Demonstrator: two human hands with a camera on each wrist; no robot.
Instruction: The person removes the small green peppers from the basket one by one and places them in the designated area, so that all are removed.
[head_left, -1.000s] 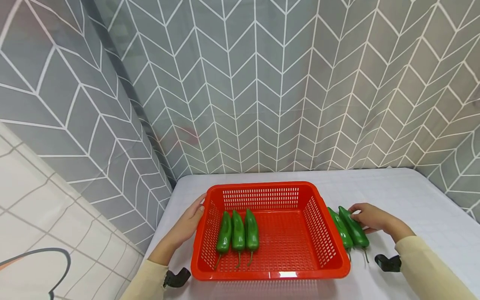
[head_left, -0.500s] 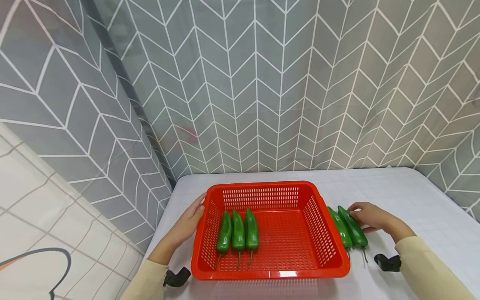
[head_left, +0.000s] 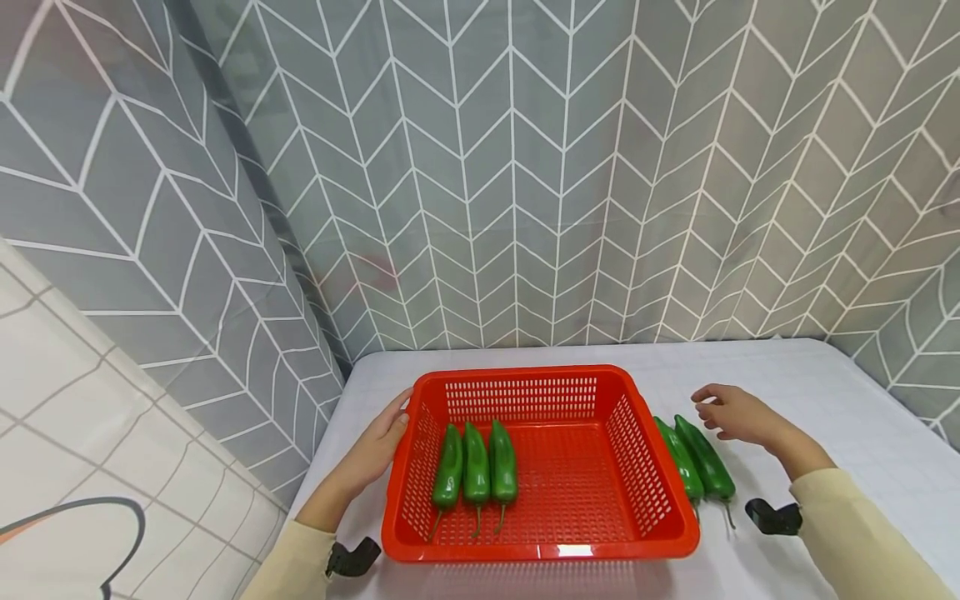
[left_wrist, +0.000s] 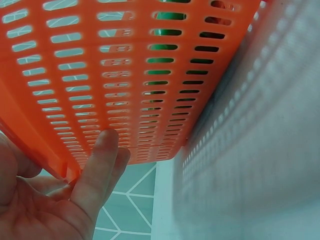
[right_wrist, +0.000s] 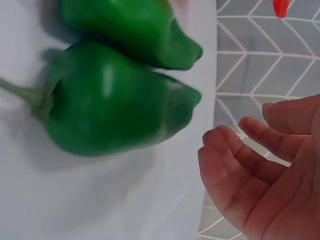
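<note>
My left hand (head_left: 378, 443) holds the left rim of a red plastic basket (head_left: 555, 550). In the left wrist view, straight fingers (left_wrist: 100, 162) lie against the slotted outer wall and the thumb is at the rim. Three long green peppers lie side by side inside, stems toward me; the middle pepper (head_left: 477, 471) is one of them. Just right of the basket, one green pepper (head_left: 681, 462) lies partly hidden by the rim, beside another green pepper (head_left: 707, 462). Above these peppers' tips hovers my right hand (head_left: 738, 414), fingers loosely bent, holding nothing and apart from the peppers.
The basket stands on a table with a white cloth (head_left: 810, 392). A grey curtain with white chevron lines (head_left: 517, 208) hangs behind, and white tiled cloth (head_left: 112, 417) is at the left. Black wrist cameras sit at both sleeves.
My right hand has let go of the outermost pepper, lifted off and moved slightly away from me. That pepper has shifted slightly left, toward its neighbour. The left hand has stayed at the basket.
</note>
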